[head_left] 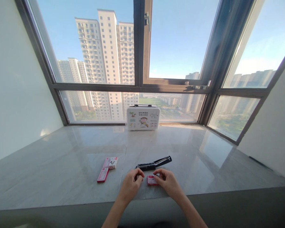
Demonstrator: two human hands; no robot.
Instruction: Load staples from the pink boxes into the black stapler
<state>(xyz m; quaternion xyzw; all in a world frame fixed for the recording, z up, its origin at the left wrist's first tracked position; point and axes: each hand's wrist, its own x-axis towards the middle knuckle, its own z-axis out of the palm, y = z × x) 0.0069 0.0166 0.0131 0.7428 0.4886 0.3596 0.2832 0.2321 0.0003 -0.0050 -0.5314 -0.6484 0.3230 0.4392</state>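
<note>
Partly under the right fingers point(161, 171) lies a small red-and-white box point(151, 180).

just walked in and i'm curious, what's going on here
A person is working with both hands at a grey windowsill. The right hand has its fingers at a small red box, while the left hand is just to the box's left, thumb and forefinger close together. Whether either grips anything is too small to tell. A black stapler lies opened just beyond the hands. More red-and-white boxes sit together to the left, and a cartoon-printed case stands by the window.
</note>
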